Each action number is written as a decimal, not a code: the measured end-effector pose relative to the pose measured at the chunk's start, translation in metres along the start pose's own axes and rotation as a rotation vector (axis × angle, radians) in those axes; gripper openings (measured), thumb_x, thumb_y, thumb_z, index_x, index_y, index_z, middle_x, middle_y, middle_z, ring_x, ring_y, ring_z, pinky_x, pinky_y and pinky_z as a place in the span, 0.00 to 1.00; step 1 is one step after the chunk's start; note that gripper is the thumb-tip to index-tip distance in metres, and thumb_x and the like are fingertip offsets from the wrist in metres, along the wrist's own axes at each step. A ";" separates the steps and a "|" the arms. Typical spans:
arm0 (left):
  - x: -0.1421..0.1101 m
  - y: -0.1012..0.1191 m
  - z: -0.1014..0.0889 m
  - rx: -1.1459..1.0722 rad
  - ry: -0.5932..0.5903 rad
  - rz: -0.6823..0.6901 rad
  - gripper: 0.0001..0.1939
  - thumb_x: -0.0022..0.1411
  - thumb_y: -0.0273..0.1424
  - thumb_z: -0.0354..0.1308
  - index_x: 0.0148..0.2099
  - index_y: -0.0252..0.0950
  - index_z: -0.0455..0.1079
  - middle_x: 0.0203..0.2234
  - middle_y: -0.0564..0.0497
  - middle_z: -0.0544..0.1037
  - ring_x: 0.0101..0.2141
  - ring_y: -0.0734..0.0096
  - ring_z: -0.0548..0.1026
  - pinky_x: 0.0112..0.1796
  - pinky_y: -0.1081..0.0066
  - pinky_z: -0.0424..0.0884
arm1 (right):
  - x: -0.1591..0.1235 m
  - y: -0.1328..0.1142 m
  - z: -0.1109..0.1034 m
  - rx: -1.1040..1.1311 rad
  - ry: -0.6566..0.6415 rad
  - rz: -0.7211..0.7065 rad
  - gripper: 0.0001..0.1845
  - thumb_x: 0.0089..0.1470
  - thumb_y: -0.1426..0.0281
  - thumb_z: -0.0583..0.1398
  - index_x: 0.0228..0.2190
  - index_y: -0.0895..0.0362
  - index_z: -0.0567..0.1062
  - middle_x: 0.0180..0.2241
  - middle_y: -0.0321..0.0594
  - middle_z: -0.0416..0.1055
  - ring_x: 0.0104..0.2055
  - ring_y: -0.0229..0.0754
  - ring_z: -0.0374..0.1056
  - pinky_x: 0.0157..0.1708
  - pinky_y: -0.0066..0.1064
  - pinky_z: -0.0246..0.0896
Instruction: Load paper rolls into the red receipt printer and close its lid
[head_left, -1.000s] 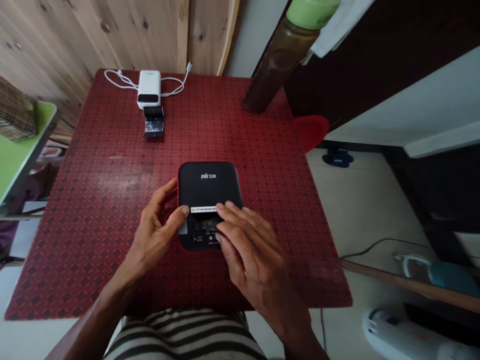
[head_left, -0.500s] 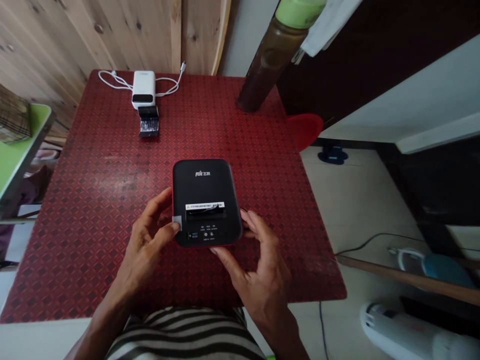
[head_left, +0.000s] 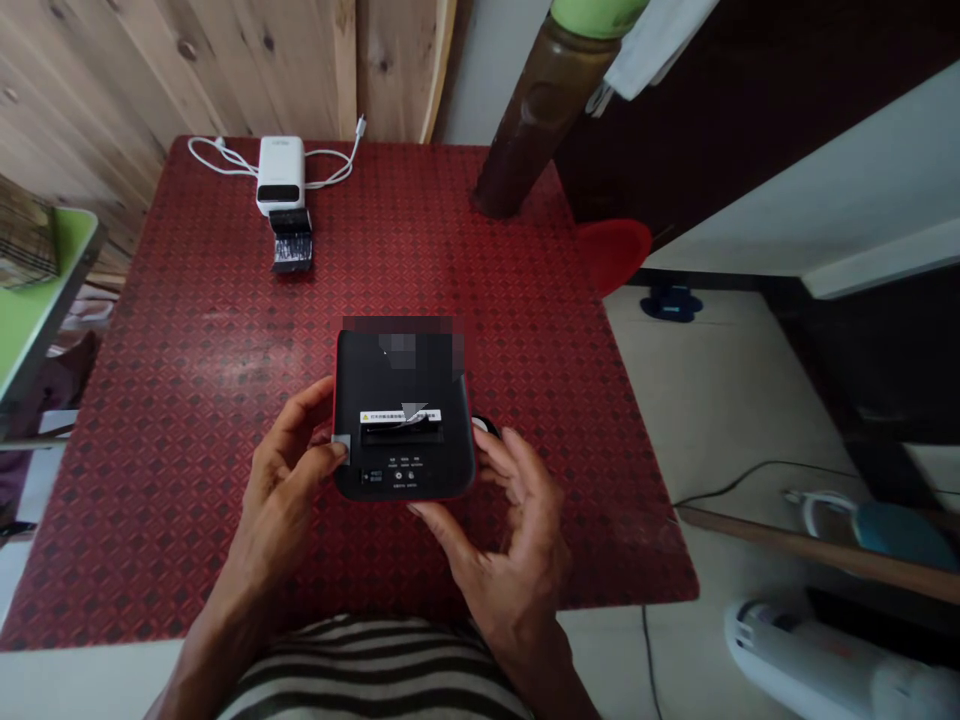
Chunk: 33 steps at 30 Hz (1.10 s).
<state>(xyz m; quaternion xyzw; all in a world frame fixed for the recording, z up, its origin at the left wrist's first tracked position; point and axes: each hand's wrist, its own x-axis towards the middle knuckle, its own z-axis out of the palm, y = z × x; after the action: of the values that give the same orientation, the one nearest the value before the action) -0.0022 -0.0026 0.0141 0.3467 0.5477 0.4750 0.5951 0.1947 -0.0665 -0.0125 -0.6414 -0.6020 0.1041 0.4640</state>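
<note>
A black receipt printer (head_left: 405,385) with red sides sits between my hands above the table's near half. It has a paper slot under a white warning sticker (head_left: 401,416) and small buttons along its front. My left hand (head_left: 281,475) grips the left side, its thumb on a grey tab (head_left: 341,449) at the edge. My right hand (head_left: 510,520) holds the front right corner, thumb at the front edge and fingers along the right side. A small black-and-white rounded thing (head_left: 486,426) shows beside the right fingers; I cannot tell what it is. Blocky pixels blur the printer's far edge.
On the red patterned table (head_left: 187,400), a white device (head_left: 281,172) with a white cable (head_left: 337,170) lies at the far left, a crumpled dark strip (head_left: 292,245) before it. A tall brown bottle (head_left: 525,130) with a green lid stands at the back right. A red stool (head_left: 615,255) is beyond.
The printer and both hands have shifted slightly left in view. The right fingers sit a little further off the printer's side, and the black-and-white rounded thing now shows there.
</note>
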 end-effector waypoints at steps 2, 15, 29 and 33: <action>-0.001 0.000 0.001 0.005 0.007 -0.003 0.26 0.68 0.36 0.71 0.68 0.48 0.81 0.66 0.49 0.82 0.67 0.47 0.77 0.65 0.51 0.71 | 0.000 0.000 0.000 -0.001 0.004 0.010 0.48 0.66 0.53 0.75 0.76 0.51 0.64 0.61 0.57 0.84 0.57 0.58 0.86 0.51 0.50 0.89; 0.000 -0.005 0.004 0.050 0.009 0.037 0.29 0.69 0.35 0.67 0.70 0.44 0.77 0.64 0.46 0.84 0.59 0.51 0.83 0.55 0.58 0.79 | 0.001 -0.002 0.002 0.017 0.002 0.001 0.46 0.67 0.55 0.75 0.76 0.52 0.63 0.61 0.59 0.84 0.57 0.57 0.86 0.52 0.50 0.89; 0.000 -0.013 -0.005 0.066 -0.081 0.112 0.32 0.72 0.43 0.69 0.74 0.44 0.72 0.69 0.43 0.80 0.65 0.45 0.80 0.61 0.51 0.78 | 0.077 -0.015 -0.025 -0.085 -0.248 -0.314 0.14 0.77 0.74 0.62 0.57 0.49 0.81 0.54 0.44 0.87 0.56 0.50 0.84 0.59 0.51 0.84; 0.004 -0.022 -0.010 0.125 -0.109 0.210 0.33 0.74 0.48 0.67 0.75 0.44 0.71 0.69 0.42 0.79 0.63 0.46 0.81 0.61 0.50 0.77 | 0.119 -0.023 0.009 -0.223 -0.533 -0.463 0.16 0.74 0.82 0.60 0.53 0.54 0.82 0.53 0.47 0.87 0.56 0.53 0.83 0.57 0.50 0.82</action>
<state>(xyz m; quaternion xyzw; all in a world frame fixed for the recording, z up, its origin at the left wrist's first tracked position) -0.0084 -0.0067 -0.0092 0.4638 0.5040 0.4799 0.5482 0.2031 0.0379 0.0494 -0.4853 -0.8385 0.0937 0.2294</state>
